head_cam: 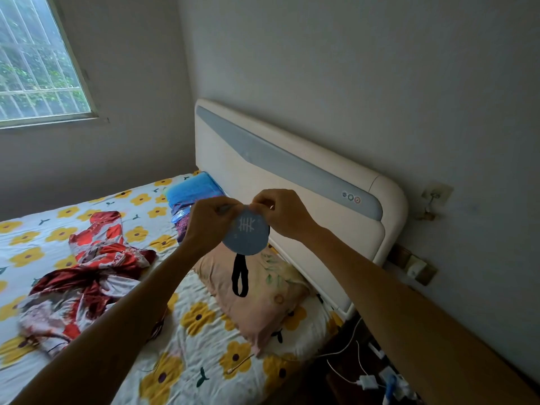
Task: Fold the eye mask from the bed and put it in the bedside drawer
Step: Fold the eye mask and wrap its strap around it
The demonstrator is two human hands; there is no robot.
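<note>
Head view: we hold the mask [246,235] up in the air over the pillow [257,290], in front of the headboard [292,182]. Mask is folded to a round blue shape with a white lash print facing us; black strap [240,277] hangs in a loop below it. Left hand [209,222] grip pinches the top left edge, right hand [285,213] grip pinches the top right edge, hands near each other. Bed [87,217] has a yellow-flower sheet; red blanket [87,276] is bunched at left. Drawer not seen.
</note>
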